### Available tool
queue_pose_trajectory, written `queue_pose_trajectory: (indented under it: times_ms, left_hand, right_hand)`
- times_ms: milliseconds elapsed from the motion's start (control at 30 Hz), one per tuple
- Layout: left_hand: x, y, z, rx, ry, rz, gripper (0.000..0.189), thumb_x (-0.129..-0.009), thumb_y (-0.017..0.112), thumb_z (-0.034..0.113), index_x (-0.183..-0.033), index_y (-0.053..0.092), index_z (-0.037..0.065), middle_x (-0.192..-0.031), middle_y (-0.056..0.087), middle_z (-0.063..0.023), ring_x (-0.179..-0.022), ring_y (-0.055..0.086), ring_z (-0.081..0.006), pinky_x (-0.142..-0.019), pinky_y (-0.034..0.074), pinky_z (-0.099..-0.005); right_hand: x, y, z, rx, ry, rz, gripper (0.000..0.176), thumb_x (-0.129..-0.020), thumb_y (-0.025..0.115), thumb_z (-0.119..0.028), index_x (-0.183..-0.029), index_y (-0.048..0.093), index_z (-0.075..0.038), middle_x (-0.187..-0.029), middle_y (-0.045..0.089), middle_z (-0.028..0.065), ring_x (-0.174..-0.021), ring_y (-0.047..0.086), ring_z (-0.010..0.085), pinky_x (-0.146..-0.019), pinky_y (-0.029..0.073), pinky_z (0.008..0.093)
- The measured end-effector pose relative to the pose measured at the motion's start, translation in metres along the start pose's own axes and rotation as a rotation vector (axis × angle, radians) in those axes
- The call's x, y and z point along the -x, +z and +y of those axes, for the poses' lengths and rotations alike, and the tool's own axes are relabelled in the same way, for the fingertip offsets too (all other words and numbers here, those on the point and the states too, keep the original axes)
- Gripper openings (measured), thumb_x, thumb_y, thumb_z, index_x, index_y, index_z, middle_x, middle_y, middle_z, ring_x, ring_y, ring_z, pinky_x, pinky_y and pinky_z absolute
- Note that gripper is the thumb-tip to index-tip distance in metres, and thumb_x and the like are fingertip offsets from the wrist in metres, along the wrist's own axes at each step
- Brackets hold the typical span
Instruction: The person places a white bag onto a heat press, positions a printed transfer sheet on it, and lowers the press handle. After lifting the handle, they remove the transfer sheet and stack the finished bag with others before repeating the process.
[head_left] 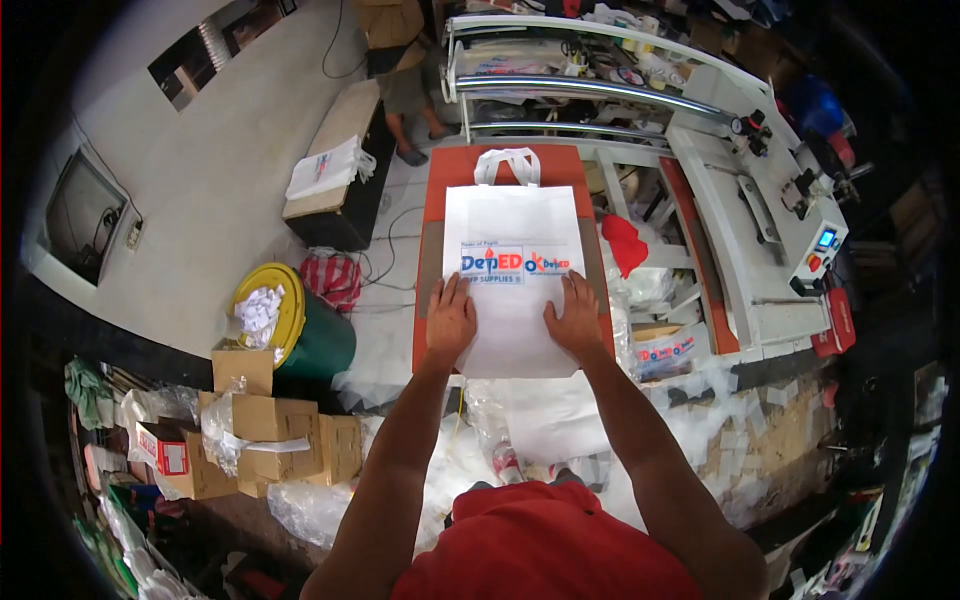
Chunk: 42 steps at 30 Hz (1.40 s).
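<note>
Left hand (450, 320), right hand (577, 318) flat on white bag (512, 225) printed "DepED".

Matt white cloth bag (513, 280) — glossy metal rollers (590, 92), cardboard boxes (275, 430).

Garment: and there it is, a plain red garment (545, 545) filling the view at 6 o'clock, soft cloth, creased, with a rounded fold along its upper edge.
Left arm (395, 450): bare along its whole visible length, toward 7 o'clock.
Right arm (650, 450): bare too, toward 5 o'clock.
Left hand (451, 318): bare, short nails.
Right hand (577, 320): bare as well.
</note>
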<state>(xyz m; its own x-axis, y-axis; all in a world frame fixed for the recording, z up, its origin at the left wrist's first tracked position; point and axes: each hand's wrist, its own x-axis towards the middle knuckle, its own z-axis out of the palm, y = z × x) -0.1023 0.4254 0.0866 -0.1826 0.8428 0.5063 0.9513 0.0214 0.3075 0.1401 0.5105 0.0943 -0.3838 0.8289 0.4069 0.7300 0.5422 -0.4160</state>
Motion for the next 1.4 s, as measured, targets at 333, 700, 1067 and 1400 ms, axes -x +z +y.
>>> queue_pose_trajectory:
  times_ms: [333, 700, 1067, 1400]
  left_hand:
    - [0.083, -0.101, -0.065, 0.192, -0.32, 0.406, 0.033, -0.088, 0.052, 0.002, -0.121, 0.055, -0.001, -0.12, 0.058, -0.0199, -0.112, 0.053, -0.036, -0.094, 0.043, -0.0427]
    - [0.458, -0.123, -0.104, -0.161, -0.84, -0.397, 0.022, -0.087, 0.054, 0.016, -0.101, 0.063, 0.002, -0.108, 0.065, -0.0199, -0.102, 0.06, -0.0389, -0.088, 0.047, -0.0468]
    - [0.593, -0.1, -0.108, 0.172, -1.217, -0.804, 0.033, -0.086, 0.054, 0.035, -0.092, 0.07, 0.006, -0.094, 0.07, -0.0166, -0.092, 0.067, -0.0341, -0.082, 0.052, -0.0407]
    - [0.447, -0.054, -0.005, 0.22, -0.966, -0.748, 0.023, -0.087, 0.052, 0.026, -0.086, 0.067, 0.009, -0.092, 0.067, -0.0178, -0.084, 0.064, -0.0385, -0.075, 0.052, -0.0451]
  right_hand:
    - [0.003, -0.168, 0.1, 0.05, -0.035, 0.5, 0.031, -0.079, 0.069, -0.008, -0.108, 0.06, -0.003, -0.103, 0.062, 0.0163, -0.099, 0.057, 0.0358, -0.089, 0.044, 0.0454]
    - [-0.004, -0.33, 0.33, 0.686, 0.434, 0.115, 0.043, -0.086, 0.059, -0.026, -0.118, 0.052, 0.001, -0.12, 0.057, 0.0237, -0.116, 0.052, 0.0392, -0.097, 0.041, 0.0528]
    - [0.0, -0.333, 0.275, 0.617, 0.501, 0.115, 0.027, -0.086, 0.049, -0.015, -0.109, 0.049, -0.003, -0.107, 0.06, 0.0285, -0.097, 0.061, 0.0453, -0.083, 0.049, 0.0541]
    - [-0.002, -0.301, 0.149, 0.378, -0.235, 0.297, 0.027, -0.08, 0.073, -0.037, -0.09, 0.067, -0.013, -0.079, 0.066, -0.0001, -0.091, 0.059, 0.0245, -0.088, 0.033, 0.0478]
